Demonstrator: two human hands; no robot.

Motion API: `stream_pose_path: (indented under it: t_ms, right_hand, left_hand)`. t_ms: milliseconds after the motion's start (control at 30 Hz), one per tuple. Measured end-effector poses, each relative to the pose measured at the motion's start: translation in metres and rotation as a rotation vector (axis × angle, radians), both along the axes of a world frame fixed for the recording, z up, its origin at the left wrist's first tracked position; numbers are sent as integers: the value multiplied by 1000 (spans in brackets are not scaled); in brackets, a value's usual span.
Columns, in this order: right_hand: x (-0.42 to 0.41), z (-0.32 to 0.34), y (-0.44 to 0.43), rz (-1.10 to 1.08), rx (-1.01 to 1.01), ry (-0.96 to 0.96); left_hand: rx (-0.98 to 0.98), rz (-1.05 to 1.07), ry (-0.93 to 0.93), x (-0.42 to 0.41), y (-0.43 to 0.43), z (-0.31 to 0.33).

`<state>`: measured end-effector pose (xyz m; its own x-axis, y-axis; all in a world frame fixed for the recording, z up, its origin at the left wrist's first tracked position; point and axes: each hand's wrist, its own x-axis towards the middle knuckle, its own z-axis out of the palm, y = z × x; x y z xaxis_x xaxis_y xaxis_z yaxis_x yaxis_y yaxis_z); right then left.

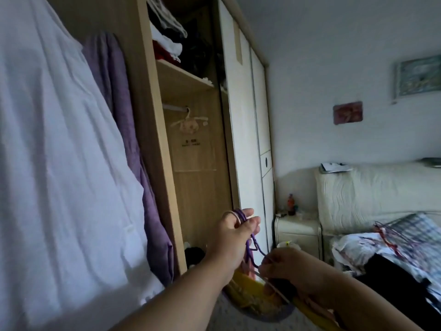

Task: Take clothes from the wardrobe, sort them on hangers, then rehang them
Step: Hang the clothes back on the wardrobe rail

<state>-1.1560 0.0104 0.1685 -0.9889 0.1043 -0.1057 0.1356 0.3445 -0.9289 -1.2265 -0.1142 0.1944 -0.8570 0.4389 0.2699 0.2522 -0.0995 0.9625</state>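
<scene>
Sorting hangers (250,250) by the wardrobe (195,149).
Hooks (239,217) bunched, clamped in left hand (235,232) fingers; just below, right hand (285,266) fingers pinching one hanger, likely freeing it.

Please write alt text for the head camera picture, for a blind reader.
A person's left hand grips the hooks of a bundle of hangers while the right hand holds the bundle lower down, before an open wardrobe. A white garment and a purple garment hang at left; a bed with piled clothes is at right.

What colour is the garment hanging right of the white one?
Purple garment; the head view shows it.
</scene>
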Motion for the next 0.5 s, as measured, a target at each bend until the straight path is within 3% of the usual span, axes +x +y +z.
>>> stream_pose_path:
  t_ms: [200, 500]
  right_hand:
    - [-83, 13, 37, -83, -20, 31]
    - [-225, 38, 92, -170, 198, 99]
  left_hand:
    - [-43, 126, 177, -91, 46, 10]
    - [47, 158, 153, -252, 128, 24]
